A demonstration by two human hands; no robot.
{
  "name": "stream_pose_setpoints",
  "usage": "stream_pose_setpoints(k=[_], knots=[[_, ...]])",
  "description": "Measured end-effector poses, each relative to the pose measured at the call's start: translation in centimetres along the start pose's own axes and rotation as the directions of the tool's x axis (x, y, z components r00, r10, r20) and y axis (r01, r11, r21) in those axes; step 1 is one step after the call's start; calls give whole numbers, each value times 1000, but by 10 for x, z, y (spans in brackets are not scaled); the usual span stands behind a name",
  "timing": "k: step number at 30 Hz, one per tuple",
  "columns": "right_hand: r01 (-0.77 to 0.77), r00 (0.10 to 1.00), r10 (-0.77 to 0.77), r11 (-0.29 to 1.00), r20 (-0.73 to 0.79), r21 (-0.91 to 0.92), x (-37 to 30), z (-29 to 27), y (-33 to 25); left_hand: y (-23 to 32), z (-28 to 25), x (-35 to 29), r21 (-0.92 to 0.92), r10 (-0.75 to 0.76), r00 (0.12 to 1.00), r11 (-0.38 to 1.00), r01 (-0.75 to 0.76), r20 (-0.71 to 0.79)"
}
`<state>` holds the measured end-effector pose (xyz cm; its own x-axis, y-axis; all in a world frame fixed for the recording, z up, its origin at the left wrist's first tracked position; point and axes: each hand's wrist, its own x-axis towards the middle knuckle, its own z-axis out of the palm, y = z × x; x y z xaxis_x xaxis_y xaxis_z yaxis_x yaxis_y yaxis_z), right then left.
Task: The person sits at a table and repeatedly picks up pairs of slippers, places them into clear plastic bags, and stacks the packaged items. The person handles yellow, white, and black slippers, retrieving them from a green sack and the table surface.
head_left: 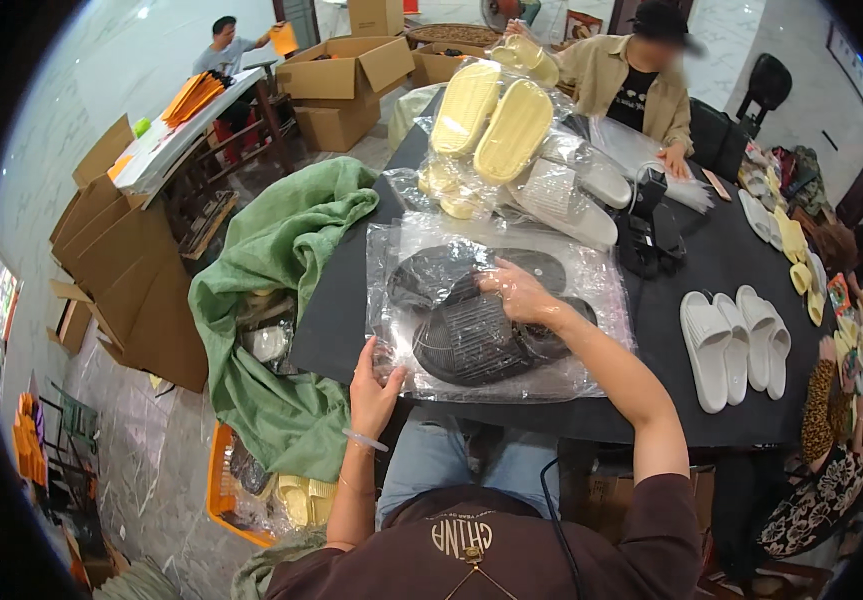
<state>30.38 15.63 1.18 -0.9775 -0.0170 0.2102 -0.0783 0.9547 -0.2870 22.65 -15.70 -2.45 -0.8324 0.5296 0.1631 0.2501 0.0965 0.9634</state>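
Note:
Several black ribbed slippers (466, 342) lie on the dark table in front of me, on and among clear plastic bags (601, 370). My right hand (516, 292) reaches over them from the right, its fingers curled at a slipper's strap; whether a layer of plastic lies between cannot be told. At the bag's near left corner, my left hand (376, 385) has thumb and fingers around the plastic edge. Just beyond the black slippers is a pile of bagged yellow slippers (513, 138) and grey slippers (566, 205).
Pale grey slippers (706, 350) stand at the right. A black device (646, 220) sits beyond them. Green cloth (281, 240) drapes by the table's left edge, above an orange crate (219, 480). Across the table a person (651, 80) handles clear bags. Cardboard boxes (341, 80) stand behind.

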Motion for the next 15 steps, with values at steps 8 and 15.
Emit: stream_pose_setpoints(k=[8, 15], knots=[[-129, 975, 106, 986, -197, -107, -62, -119, -46, 49, 2, -5, 296, 252, 951, 936, -192, -181], [-170, 972, 142, 976, -189, -138, -114, -87, 6, 46, 18, 0, 193, 9, 994, 981, 11, -105]])
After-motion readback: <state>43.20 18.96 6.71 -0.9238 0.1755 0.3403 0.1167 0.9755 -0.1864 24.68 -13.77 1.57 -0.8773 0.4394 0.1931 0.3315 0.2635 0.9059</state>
